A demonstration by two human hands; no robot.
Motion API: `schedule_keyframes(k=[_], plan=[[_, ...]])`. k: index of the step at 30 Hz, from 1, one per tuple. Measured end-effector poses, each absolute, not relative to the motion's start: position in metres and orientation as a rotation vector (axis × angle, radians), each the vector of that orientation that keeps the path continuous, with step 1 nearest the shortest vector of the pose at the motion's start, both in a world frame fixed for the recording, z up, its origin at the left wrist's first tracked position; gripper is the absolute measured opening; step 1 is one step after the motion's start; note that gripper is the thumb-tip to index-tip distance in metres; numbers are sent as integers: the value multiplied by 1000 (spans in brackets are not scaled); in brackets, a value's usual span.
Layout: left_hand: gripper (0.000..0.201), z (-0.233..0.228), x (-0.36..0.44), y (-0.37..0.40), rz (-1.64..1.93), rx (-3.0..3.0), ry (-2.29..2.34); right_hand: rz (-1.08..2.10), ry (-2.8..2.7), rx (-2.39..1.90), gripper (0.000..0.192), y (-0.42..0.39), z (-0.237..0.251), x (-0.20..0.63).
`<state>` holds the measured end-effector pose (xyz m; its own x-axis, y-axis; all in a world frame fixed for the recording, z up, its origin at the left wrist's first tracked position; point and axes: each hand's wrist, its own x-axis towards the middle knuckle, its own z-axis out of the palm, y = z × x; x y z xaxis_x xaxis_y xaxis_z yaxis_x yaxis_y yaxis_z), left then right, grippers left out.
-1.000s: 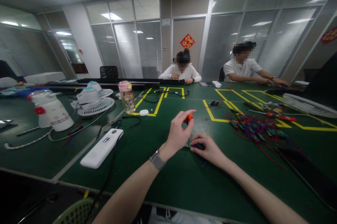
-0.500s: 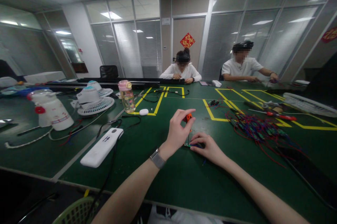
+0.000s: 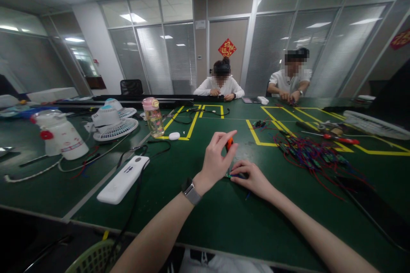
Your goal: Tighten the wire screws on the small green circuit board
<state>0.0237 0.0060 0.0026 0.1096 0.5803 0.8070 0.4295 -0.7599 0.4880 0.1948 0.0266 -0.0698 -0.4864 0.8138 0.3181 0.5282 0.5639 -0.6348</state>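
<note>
My left hand (image 3: 214, 159), a watch on its wrist, is closed on a screwdriver (image 3: 228, 144) with an orange handle. The screwdriver stands about upright, its thin shaft running down to a small green circuit board (image 3: 227, 175) on the table. Fingers of my right hand (image 3: 251, 177) pinch the board's right side, where dark and blue wires show beneath them. Exactly where the tip meets the board is too small to make out.
A heap of wired circuit boards (image 3: 315, 151) lies to the right, near a red-handled tool (image 3: 341, 139). On the left are a white power bank-like block (image 3: 123, 180), a pink-lidded bottle (image 3: 153, 119) and white fans (image 3: 115, 130). Two people sit across the green table (image 3: 211, 230).
Both my hands stay nearly in place, with the screwdriver still on the board. The co-worker at the right has brought both hands together in front of the body.
</note>
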Motion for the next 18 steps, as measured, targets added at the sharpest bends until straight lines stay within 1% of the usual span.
schedule_keyframes(k=[4, 11, 18], plan=[[38, 3, 24, 6, 1664, 2222, 902, 606, -2204, -1063, 12, 27, -70, 195], [33, 0, 28, 4, 1688, 2242, 970, 588, -2203, -1074, 12, 24, -69, 194], [36, 0, 27, 6, 1628, 2194, 964, 599, -2199, -1074, 12, 24, -69, 194]])
